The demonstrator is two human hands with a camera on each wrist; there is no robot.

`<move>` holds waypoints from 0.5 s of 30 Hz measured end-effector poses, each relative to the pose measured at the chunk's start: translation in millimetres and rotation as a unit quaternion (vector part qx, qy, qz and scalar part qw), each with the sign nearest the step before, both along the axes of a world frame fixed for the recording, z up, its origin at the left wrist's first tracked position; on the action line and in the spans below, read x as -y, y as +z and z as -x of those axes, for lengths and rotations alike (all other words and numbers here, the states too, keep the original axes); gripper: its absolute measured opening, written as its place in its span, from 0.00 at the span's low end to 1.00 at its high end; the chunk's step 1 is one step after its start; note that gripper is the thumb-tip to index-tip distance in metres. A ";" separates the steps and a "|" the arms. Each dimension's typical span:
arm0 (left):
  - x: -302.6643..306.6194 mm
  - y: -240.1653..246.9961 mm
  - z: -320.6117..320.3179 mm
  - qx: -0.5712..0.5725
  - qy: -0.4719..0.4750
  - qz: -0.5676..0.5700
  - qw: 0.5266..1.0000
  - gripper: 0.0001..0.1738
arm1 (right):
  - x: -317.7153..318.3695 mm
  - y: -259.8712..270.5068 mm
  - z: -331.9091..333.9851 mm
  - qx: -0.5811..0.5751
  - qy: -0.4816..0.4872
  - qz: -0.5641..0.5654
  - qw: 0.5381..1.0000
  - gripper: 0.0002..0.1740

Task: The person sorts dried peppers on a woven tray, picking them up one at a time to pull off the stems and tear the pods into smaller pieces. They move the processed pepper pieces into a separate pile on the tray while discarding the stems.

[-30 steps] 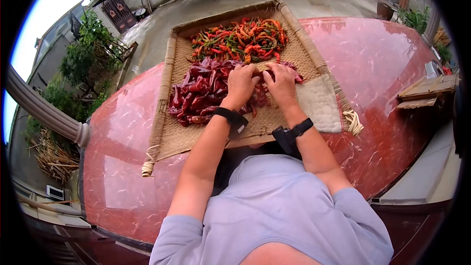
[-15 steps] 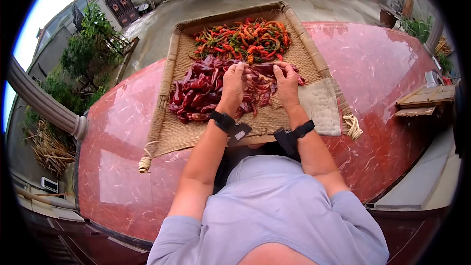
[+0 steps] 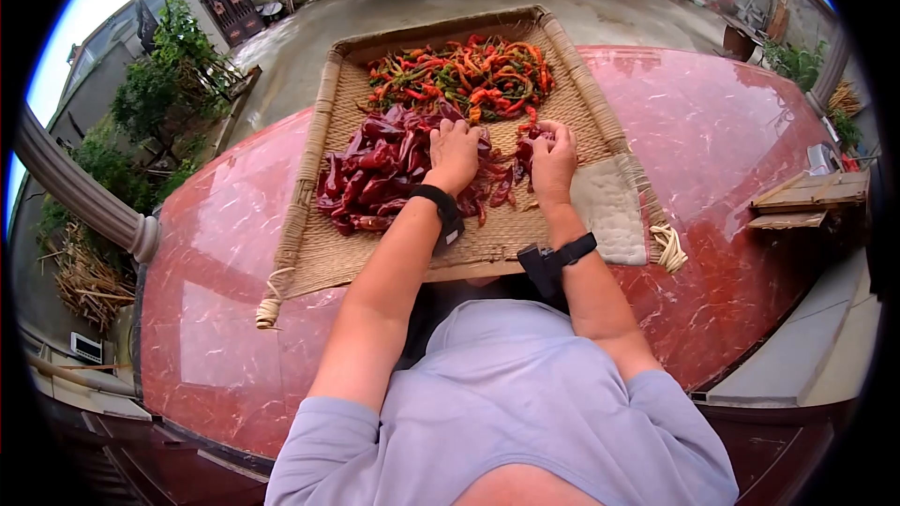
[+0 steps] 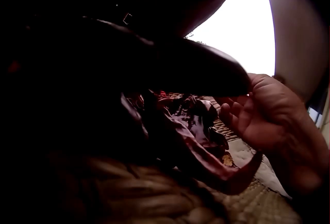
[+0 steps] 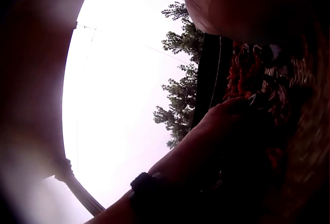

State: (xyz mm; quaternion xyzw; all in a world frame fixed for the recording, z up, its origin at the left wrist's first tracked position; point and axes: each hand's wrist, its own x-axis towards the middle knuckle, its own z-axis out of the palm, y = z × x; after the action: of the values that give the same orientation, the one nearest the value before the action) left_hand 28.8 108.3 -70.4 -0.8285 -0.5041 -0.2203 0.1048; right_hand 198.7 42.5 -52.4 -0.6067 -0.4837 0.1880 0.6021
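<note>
My left hand [image 3: 455, 155] is over the heap of dark red dried chilies [image 3: 375, 159], fingers bent down around a dried chili at its right side. In the right wrist view the left hand [image 5: 221, 118] is mostly in shadow. My right hand [image 3: 555, 169] is at a smaller scatter of dried chilies [image 3: 502, 183] to the right, thumb and fingers bent close together. The left wrist view shows the right hand [image 4: 273, 110] from its palm side, fingers curled in; I cannot tell whether it holds a chili. All the chilies lie on a woven tray [image 3: 441, 262].
Orange, red and green chilies [image 3: 459, 75] fill the tray's far end. A whitish patch [image 3: 614, 211] covers its near right corner. Below is a glossy red stone surface [image 3: 731, 131]. A wooden board structure [image 3: 811, 197] stands to the right, a column [image 3: 89, 192] to the left.
The hands have parted from the dark chili they held between them. My left hand has moved left onto the heap; the right has turned and come down toward the right-hand scatter.
</note>
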 end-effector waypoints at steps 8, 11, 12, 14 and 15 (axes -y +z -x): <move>29.6 46.2 3.6 0.030 -0.004 0.002 1.000 0.06 | -0.7 -3.5 15.2 0.040 0.143 -0.059 0.987 0.17; 42.9 59.8 6.1 0.013 -0.043 0.064 0.997 0.10 | 9.8 12.1 13.3 -0.047 0.257 0.004 0.965 0.19; 45.7 61.3 8.7 -0.005 -0.045 0.109 0.993 0.11 | 12.6 14.6 13.7 -0.075 0.284 0.024 0.956 0.18; 37.7 47.6 19.2 0.131 -0.123 0.242 0.953 0.14 | -3.8 -6.4 14.9 -0.079 0.298 -0.063 0.949 0.14; 37.2 48.2 20.2 0.132 -0.137 0.254 0.948 0.15 | -4.9 -6.4 15.9 -0.032 0.286 -0.101 0.952 0.14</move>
State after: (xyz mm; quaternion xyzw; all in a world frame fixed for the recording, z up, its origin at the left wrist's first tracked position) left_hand 8.6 71.1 -22.2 -0.8523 -0.4342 -0.2047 -0.2080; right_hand 182.8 47.4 -58.8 -0.3728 -0.6343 0.3218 0.5960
